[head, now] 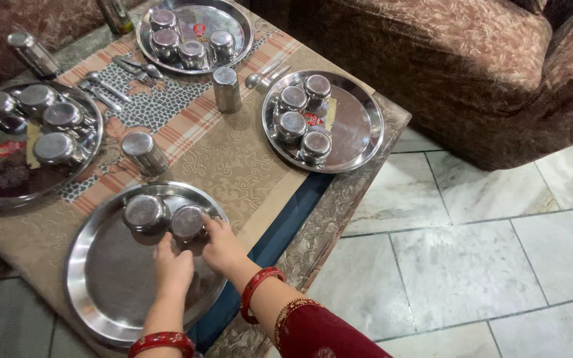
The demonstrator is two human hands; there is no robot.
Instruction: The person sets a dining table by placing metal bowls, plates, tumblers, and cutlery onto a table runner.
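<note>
near plate: big round steel plate (pixel 101 285) sat at the table's near edge, on the patterned cloth (pixel 233 166). 2 small steel bowls on its far half, upside down.
bowl A: inverted bowl (pixel 144 213), far-left on the plate, untouched. Just beside bowl B, prob touching.
bowl B: inverted bowl (pixel 188 223), right of A. Both hands were on it.
why inverted: my read, bowls were kept mouth-down so insides stay clean; matches the other settings.
left hand (pixel 172 265): came in from below, palm down, fingertips at the near rim of bowl B. Fingers close together, bent; clamped or just resting, can't tell.
right hand (pixel 223 245): angled in from the right, fingers curled round the right side of bowl B, thumb side hidden. Looked like a light side grip, not a lift.
wrists: red bangles on both, red sleeve on right forearm.
other settings: 3 more plates w/ 4 inverted bowls each: left (pixel 8 179), far (pixel 233 40), right (pixel 359 126).
tumblers: inverted steel tumblers (pixel 144 154) beside the plates, one per setting.
cutlery: spoons (pixel 104 85) lay between far and left plates.
table: stone-edged top (pixel 339 212), sofa behind.
</note>
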